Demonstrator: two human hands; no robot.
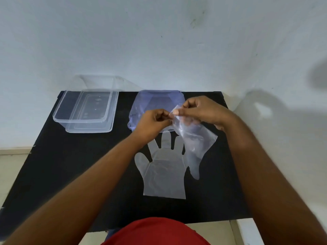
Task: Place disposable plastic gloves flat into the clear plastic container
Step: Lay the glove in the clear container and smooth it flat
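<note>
A clear plastic glove (163,172) lies flat on the black table (70,165), fingers pointing away from me. A second clear glove (196,144) hangs crumpled above the table, pinched at its cuff edge by both hands. My left hand (152,124) grips one side of the cuff, my right hand (201,110) the other. The clear plastic container (85,110) stands open at the table's far left, apart from both hands, and looks to hold nothing. Behind my hands sits a bluish plastic bag (155,101), partly hidden by them.
The container's clear lid (99,82) leans against the white wall (159,41) behind it. The black table ends at the wall in the back and drops off on the left and right sides. My red shirt (155,232) fills the bottom edge.
</note>
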